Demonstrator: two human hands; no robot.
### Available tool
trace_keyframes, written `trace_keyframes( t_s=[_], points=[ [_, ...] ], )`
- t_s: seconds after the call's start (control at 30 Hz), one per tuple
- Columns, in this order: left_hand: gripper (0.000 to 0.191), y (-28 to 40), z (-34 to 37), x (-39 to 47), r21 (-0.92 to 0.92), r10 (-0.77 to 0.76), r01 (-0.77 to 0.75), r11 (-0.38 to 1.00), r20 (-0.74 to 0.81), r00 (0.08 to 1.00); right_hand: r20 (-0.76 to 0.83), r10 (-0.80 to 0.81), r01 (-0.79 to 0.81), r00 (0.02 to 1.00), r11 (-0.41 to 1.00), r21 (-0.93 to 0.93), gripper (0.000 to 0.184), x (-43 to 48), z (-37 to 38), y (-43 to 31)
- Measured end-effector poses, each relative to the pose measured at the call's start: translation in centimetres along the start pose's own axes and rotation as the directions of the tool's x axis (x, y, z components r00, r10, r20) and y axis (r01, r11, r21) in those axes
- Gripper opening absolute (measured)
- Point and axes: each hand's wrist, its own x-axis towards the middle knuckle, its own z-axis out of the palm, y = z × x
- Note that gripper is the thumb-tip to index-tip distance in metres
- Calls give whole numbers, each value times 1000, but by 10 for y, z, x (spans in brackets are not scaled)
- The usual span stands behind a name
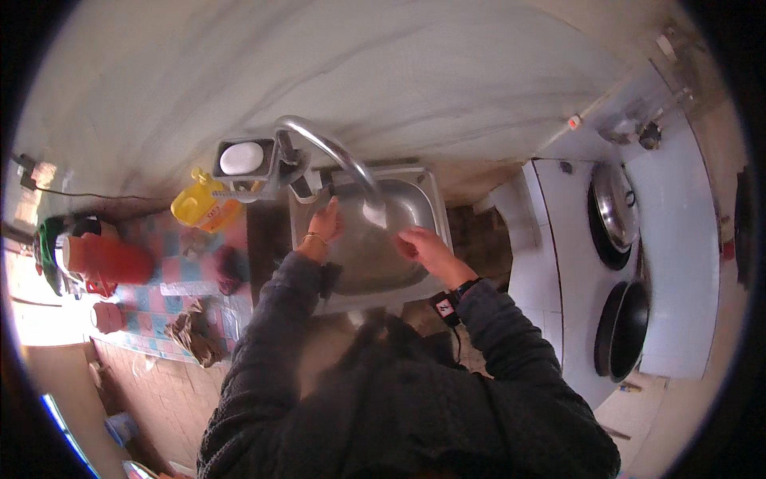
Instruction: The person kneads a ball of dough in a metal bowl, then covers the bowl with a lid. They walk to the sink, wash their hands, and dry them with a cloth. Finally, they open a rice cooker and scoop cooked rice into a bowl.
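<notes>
A stainless-steel sink (383, 281) lies before me, with a curved chrome tap (335, 149) reaching over its basin. The tap's whitish outlet (374, 214) points down into the basin; whether water runs is unclear. My left hand (326, 226) is over the basin's left side, one digit extended toward the dark piece (327, 181) at the sink's back corner. Contact there cannot be made out. To the right of the outlet is my right hand (423, 246), its fingers bent and blurred. Nothing is plainly visible in either hand.
White soap (242, 158) rests in a wall-side dish (221, 173). Below it stands a yellow bottle (200, 203). A red flask (122, 258) and a crumpled brown bag (194, 332) lie on the checked surface at left. A lidded pan (616, 209) and a black pan (623, 332) are at right.
</notes>
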Motion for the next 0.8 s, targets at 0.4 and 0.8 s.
trace_keyframes(
  t_s=[0.4, 0.8],
  points=[
    [44, 0, 36, -15, -194, 286, -320, 927, -186, 940, -28, 200, -153, 979, 829, 539, 14, 59, 40, 21],
    [43, 3, 41, 1, -183, 346, -392, 902, -237, 908, 155, -544, 566, 825, 795, -220, 36, 123, 23, 102]
  ],
)
